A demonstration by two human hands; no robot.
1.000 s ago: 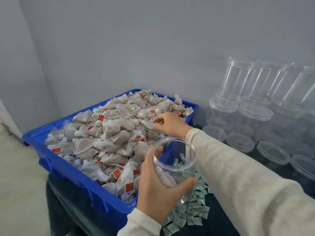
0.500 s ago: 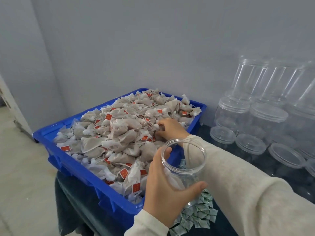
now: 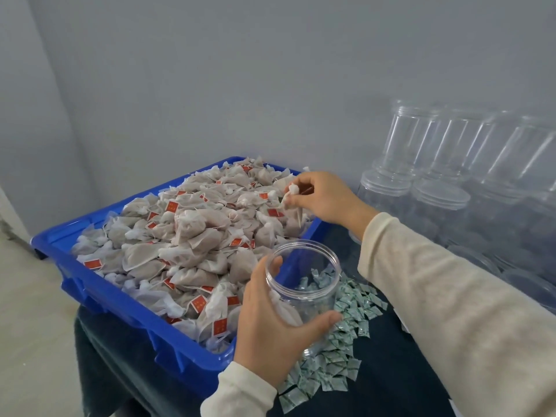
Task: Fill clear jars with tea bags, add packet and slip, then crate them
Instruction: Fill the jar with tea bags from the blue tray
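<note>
From the head camera, the landmark is the blue crate [image 3: 99,293], heaped with mesh tea bags [image 3: 192,224] carrying red tags; at the crate's far right corner the right hand [image 3: 323,197] pinches one tea bag [image 3: 290,192] by its gathered white top, lifted just clear of the heap; just off the crate's near right corner the left hand [image 3: 270,323] wraps the open clear jar [image 3: 304,281], thumb on the rim, with what may be one bag already inside, though glare blurs it. The bags look light, soft and crushable, so the knotted top is the sound hold; the jar seems light, stiff and slick, best gripped round its wall. Green-printed packets [image 3: 340,347] lie scattered beside the crate; empty lidded jars [image 3: 439,200] stand stacked to its right.
</note>
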